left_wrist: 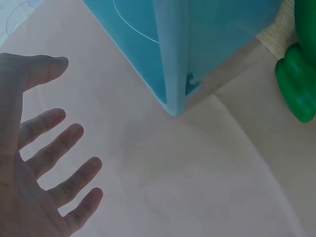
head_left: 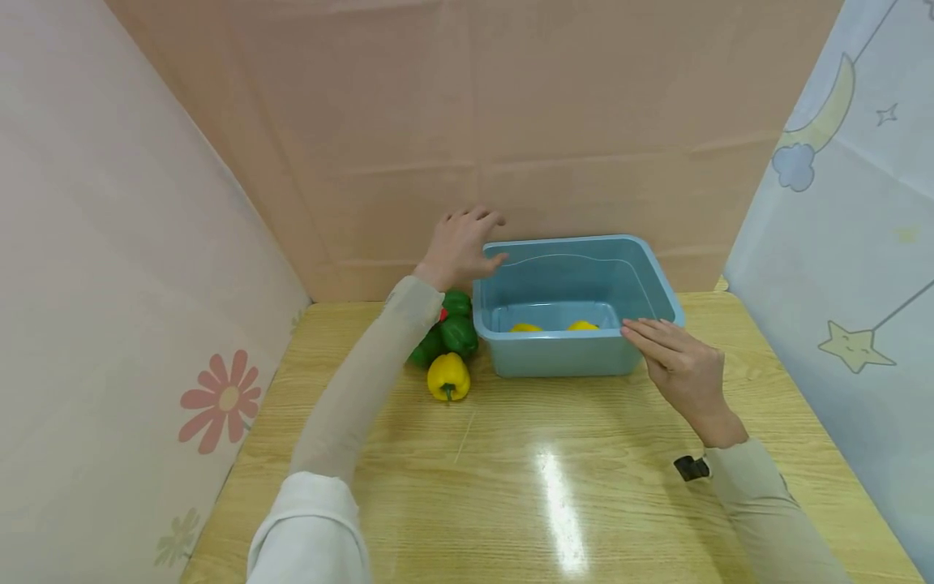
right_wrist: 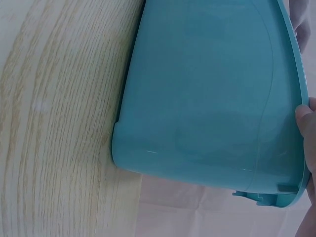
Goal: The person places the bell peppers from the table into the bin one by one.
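A blue plastic bin [head_left: 562, 357] stands on the table near the back wall. Two yellow pieces [head_left: 582, 325] show inside it, mostly hidden by its front wall. My right hand [head_left: 679, 365] pinches the rim at the front right corner, its thumb [right_wrist: 304, 116] on the outer face in the right wrist view. Spread in the air by the bin's back left corner, my left hand [head_left: 461, 246] holds nothing; its fingers [left_wrist: 74, 182] are apart in the left wrist view. Left of the bin, green bell peppers [head_left: 459, 334] and a yellow bell pepper [head_left: 448, 377] lie together.
A bit of red [head_left: 443, 315] peeks out among the green peppers, partly behind the left forearm. The wooden table [head_left: 496, 487] is bounded by a tan back sheet [head_left: 365, 146] and printed side sheets. A small black object [head_left: 691, 468] sits at the right cuff.
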Demonstrator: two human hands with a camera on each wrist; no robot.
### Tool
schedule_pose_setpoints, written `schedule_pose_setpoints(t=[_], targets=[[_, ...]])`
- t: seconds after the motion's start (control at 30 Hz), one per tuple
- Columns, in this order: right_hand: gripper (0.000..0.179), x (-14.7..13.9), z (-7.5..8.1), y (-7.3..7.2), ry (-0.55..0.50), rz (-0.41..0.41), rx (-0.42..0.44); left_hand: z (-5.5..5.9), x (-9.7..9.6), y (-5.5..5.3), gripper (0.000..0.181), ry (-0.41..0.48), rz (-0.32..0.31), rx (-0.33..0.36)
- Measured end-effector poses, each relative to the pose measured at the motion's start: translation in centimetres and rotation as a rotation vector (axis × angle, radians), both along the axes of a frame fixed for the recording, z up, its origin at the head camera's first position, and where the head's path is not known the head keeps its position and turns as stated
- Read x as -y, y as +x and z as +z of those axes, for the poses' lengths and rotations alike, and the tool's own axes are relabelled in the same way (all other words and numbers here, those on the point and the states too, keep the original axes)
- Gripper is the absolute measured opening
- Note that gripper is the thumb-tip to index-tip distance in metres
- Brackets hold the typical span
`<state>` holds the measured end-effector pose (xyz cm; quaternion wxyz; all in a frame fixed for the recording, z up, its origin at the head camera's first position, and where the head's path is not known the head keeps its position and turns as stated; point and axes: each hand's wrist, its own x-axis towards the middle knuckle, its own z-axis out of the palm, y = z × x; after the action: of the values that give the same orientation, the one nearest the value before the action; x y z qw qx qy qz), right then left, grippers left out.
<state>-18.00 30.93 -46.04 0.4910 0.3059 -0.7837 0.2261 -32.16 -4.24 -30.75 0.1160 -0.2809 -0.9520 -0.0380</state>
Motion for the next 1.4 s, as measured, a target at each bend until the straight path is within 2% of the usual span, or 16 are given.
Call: schedule_pose_setpoints(t=[0.4,0.7,1.03,1.4], targets=[[0.049,0.0,-0.2,-0.1,-0.006,-0.006,-0.009,-0.4,1.8,0.7,0.060,-0.008,0.012,-0.019],[0.028,-0.3,-0.1,0.0,-0.006,-0.010,-0.014,-1.2,2.6,1.7,0.058,-0.008,0.015,-0.052],[0.045,-0.2,-0.3,0.0,-0.006,-0.009,-0.019,-2.4,3.4,2.6,0.062,0.001,0.000,-0.079],[0.038,0.1,-0.5,-0.2,-0.015,-0.004,-0.018,-3.7,4.6,4.1,0.056,0.058,-0.030,-0.101]])
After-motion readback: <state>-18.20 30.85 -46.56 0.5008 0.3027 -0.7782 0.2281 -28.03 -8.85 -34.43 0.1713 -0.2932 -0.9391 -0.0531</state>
